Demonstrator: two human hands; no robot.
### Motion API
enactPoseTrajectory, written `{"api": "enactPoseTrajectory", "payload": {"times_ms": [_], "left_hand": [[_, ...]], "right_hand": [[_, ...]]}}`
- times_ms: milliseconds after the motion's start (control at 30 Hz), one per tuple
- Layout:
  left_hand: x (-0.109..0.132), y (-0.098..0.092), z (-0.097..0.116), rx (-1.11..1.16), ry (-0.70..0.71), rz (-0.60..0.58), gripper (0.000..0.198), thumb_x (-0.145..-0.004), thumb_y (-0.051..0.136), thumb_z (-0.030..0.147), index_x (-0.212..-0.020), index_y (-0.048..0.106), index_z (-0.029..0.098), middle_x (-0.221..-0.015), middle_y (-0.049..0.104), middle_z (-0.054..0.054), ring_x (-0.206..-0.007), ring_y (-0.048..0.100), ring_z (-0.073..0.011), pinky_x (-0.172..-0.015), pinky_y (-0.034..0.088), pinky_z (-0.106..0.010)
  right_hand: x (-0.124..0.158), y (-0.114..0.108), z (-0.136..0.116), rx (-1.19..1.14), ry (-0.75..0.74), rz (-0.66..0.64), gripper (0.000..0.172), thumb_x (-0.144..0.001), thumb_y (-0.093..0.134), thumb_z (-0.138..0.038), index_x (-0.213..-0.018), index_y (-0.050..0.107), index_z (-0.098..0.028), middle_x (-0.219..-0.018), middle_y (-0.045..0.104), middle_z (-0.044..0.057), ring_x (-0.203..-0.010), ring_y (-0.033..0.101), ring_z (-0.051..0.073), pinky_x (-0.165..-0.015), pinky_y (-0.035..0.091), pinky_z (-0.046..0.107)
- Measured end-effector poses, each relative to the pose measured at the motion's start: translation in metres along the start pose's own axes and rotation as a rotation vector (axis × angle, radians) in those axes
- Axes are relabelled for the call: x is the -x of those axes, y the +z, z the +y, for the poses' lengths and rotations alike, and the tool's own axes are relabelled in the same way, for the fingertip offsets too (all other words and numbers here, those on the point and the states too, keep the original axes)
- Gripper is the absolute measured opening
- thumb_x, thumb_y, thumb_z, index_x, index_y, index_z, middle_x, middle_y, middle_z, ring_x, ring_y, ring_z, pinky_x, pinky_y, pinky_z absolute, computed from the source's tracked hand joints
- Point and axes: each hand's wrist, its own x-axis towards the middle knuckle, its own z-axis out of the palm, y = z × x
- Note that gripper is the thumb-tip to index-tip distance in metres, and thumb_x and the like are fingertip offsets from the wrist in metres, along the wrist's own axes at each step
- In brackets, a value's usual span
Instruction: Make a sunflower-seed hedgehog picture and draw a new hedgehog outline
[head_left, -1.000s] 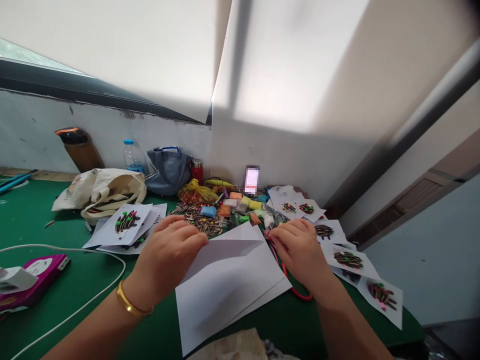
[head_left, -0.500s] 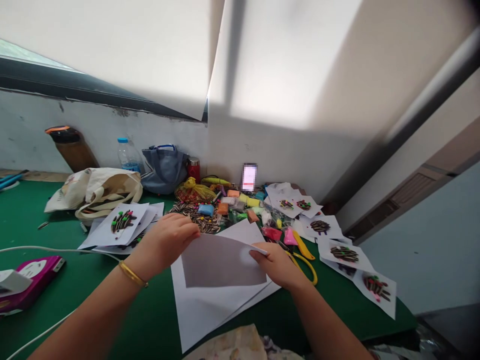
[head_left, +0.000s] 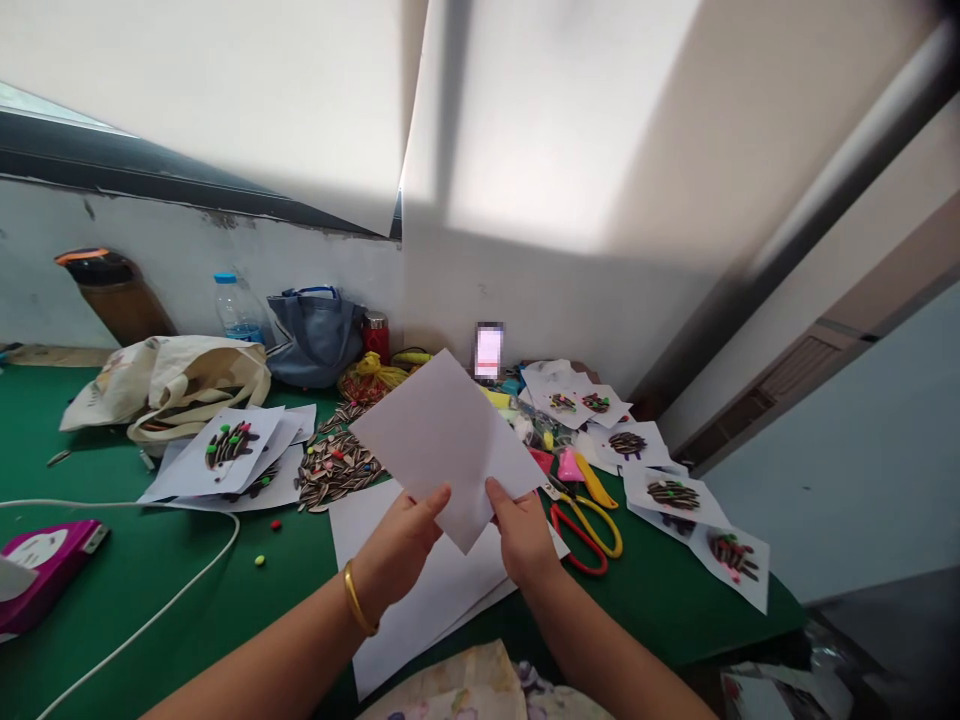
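Between my two hands a small white sheet of paper (head_left: 450,440) is held up, turned with one corner toward me. My left hand (head_left: 401,550), with a gold bangle at the wrist, pinches its lower left edge. My right hand (head_left: 523,530) pinches the lower right edge with the thumb on top. Beneath lie larger white sheets (head_left: 405,610) on the green table. To the left of the held paper is a heap of striped sunflower seeds (head_left: 337,468) with small coloured beads among them. Scissors (head_left: 592,530) with red and yellow handles lie beside my right hand.
Paper cards with seed pictures lie at left (head_left: 232,455) and right (head_left: 675,493). Coloured clay packets (head_left: 570,466) sit behind the scissors. A cloth bag (head_left: 202,375), blue bag (head_left: 319,335), bottles and a phone (head_left: 489,352) stand along the wall. A white cable (head_left: 172,590) crosses the left.
The small sheet has been turned and raised, now corner-first. My left hand has moved from its upper edge down to its lower left edge. The seed heap and scissors show more.
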Motion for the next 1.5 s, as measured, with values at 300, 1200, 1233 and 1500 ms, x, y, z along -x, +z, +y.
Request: {"api": "enactPoseTrajectory", "payload": {"times_ms": [300,1200,1233,1500], "left_hand": [[-0.028,-0.033,0.007,0.089,0.081,0.331,0.049,-0.075,0.076,0.022,-0.122,0.061,0.025,-0.123,0.067,-0.006,-0.106,0.065,-0.0206,-0.079,0.057,-0.027],[-0.033,-0.069,0.014,0.192,0.16,0.437,0.045,-0.075,0.074,0.018,-0.119,0.065,0.023,-0.121,0.069,-0.005,-0.1,0.067,-0.0193,-0.077,0.057,-0.026],[-0.033,-0.07,0.016,0.195,0.166,0.439,0.045,-0.075,0.074,0.018,-0.119,0.065,0.023,-0.12,0.069,-0.005,-0.101,0.067,-0.0197,-0.078,0.057,-0.027],[-0.035,-0.076,0.024,0.21,0.203,0.459,0.045,-0.076,0.074,0.018,-0.119,0.065,0.024,-0.118,0.07,-0.004,-0.103,0.066,-0.0207,-0.081,0.057,-0.028]], "right_hand": [[-0.026,-0.089,-0.046,1.038,-0.439,0.007,0.035,-0.094,0.045,-0.042,-0.113,0.065,-0.02,-0.109,0.067,0.009,-0.102,0.06,0.024,-0.088,0.046,0.037],[-0.057,-0.091,-0.061,0.144,0.023,0.007,0.03,-0.074,0.073,-0.041,-0.093,0.063,-0.021,-0.079,0.061,0.001,-0.063,0.056,0.013,-0.05,0.043,0.023],[-0.06,-0.08,-0.056,0.09,0.044,-0.01,0.03,-0.073,0.074,-0.04,-0.093,0.062,-0.021,-0.08,0.061,0.001,-0.063,0.056,0.013,-0.05,0.044,0.023],[-0.076,-0.028,-0.019,0.013,0.053,-0.161,0.031,-0.076,0.071,-0.046,-0.086,0.059,-0.019,-0.073,0.056,-0.004,-0.048,0.041,0.005,-0.043,0.031,0.019]]}}
